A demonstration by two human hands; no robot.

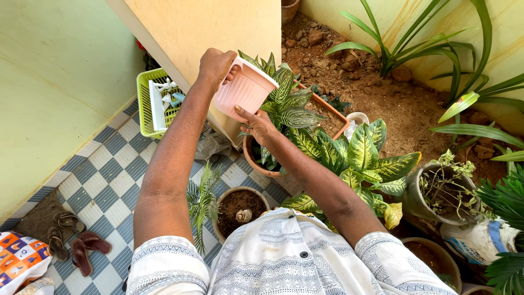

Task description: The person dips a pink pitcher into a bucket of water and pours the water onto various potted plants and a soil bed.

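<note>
A pink ribbed plastic pot (245, 90) is lifted and tilted, its mouth facing right toward a plant with dark green, white-veined leaves (286, 104). My left hand (215, 65) grips the pot's rim at the top. My right hand (256, 124) supports the pot's base from below. The veined plant seems to sit at or in the pot's mouth, but its roots are hidden. Under my hands stands a terracotta pot (256, 163).
A variegated yellow-green plant (363, 155) grows to the right. A brown pot of soil (237, 207) stands below, a grey pot (436, 194) to the right. A green basket (150, 104), sandals (76, 246), checkered tiles, a cream pillar (207, 27) and a bare soil bed (382, 95) surround me.
</note>
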